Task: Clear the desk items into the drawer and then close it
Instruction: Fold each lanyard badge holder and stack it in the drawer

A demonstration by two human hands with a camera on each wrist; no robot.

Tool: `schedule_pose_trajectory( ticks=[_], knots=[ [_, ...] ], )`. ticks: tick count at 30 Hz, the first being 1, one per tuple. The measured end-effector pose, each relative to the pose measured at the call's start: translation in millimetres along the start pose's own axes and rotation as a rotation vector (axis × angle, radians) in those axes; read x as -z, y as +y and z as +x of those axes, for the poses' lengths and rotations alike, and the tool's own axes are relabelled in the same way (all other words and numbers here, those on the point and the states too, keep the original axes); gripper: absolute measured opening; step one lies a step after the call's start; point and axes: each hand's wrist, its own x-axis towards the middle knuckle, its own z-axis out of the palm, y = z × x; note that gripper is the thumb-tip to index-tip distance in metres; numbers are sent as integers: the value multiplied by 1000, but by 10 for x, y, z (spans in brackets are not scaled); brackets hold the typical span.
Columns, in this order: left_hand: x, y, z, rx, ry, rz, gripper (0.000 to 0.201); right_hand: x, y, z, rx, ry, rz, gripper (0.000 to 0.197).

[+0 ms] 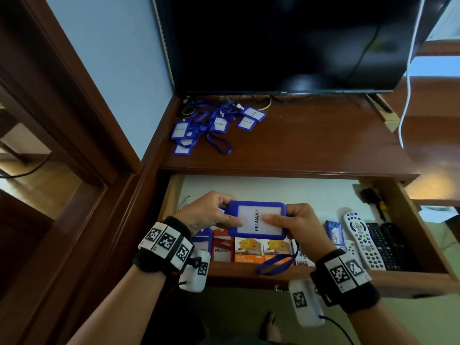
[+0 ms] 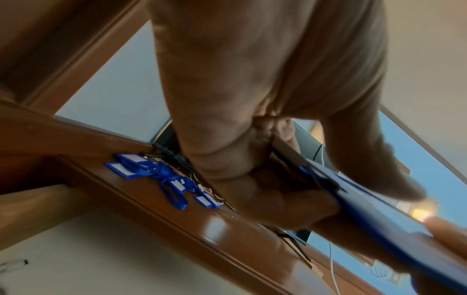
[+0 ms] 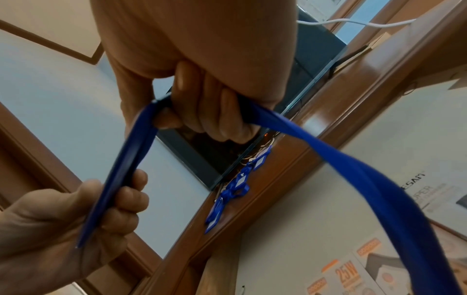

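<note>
1. Blue plastic framed the badge holder (image 1: 257, 219), whose white card read "PELAWAT"; it was held flat above the open drawer (image 1: 420, 235), between both hands.
2. The left hand (image 1: 209, 212) pinched the holder's left edge, thumb on the card face and the other fingers curled beneath it.
3. The right hand (image 1: 302, 224) pinched the right edge in the same way, thumb lying on the card, fingers curled underneath.
4. In the right wrist view the right hand's curled fingers (image 3: 202, 107) also closed round the blue lanyard (image 3: 379, 191), which looped down from the holder and hung at the drawer's front edge.
5. Inside the drawer lay two orange-and-white charger boxes (image 1: 262, 250), a red-and-white card holder (image 1: 222, 247) and a blue one beside it, all partly under the held badge.
6. To the right in the drawer sat a small blue box (image 1: 335, 232), a white remote (image 1: 361, 240) and a black remote (image 1: 388, 246) side by side.
7. On the wooden desk (image 1: 311, 145), a tangle of blue badge holders (image 1: 214, 125) with lanyards lay near the back left corner, just in front of the dark television (image 1: 286, 43).
8. A white cable (image 1: 408, 83) hung down at the right side of the television.
</note>
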Motion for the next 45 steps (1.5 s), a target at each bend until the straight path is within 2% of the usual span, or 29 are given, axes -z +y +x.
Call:
schedule_pose_trajectory(
  ticks=[3, 6, 9, 11, 16, 20, 22, 24, 27, 29, 32, 35, 38, 40, 42, 45],
  knots=[
    [-36, 3, 22, 0, 64, 45, 17, -24, -2, -6, 12, 17, -14, 12],
    [-35, -31, 60, 13, 149, -6, 20, -44, 0, 6, 29, 58, -51, 22],
    [-7, -68, 92, 37, 329, -182, 20, -30, 44, 24, 40, 93, -34, 35],
    [30, -117, 135, 25, 449, -278, 19, -19, 82, 20, 55, 92, -26, 35],
    [52, -180, 199, -37, 655, -438, 13, -53, 146, -27, 65, 18, -95, 27],
    [-15, -221, 234, -81, 738, -347, 12, -129, 21, -93, 87, -121, -153, 27],
    [-52, -235, 233, -54, 717, -174, 14, -173, -89, -121, 105, -206, -145, 27],
    [-109, -239, 220, -42, 638, 44, 23, -190, -178, -110, 127, -236, -166, 23],
    [-217, -193, 159, -67, 389, 321, 17, -155, -220, -33, 175, -155, -322, 18],
    [-256, -163, 104, -80, 204, 421, 14, -97, -185, 20, 220, -66, -442, 18],
    [-244, -136, 24, -78, -3, 398, 19, 2, -106, 62, 231, -18, -496, 18],
    [-209, -108, -48, -127, -118, 240, 21, 73, -6, 38, 164, -92, -439, 17],
    [-185, -102, -47, -250, -129, -44, 21, 54, 63, -37, 132, -164, -125, 23],
    [-211, -106, -22, -297, -81, -200, 19, -22, 79, -59, 101, -63, 10, 32],
    [-262, -106, 18, -319, 27, -351, 20, -113, 109, -43, 26, 31, 66, 34],
    [-316, -82, 98, -271, 248, -527, 24, -187, 232, 59, -37, -37, 163, 30]
  ],
)
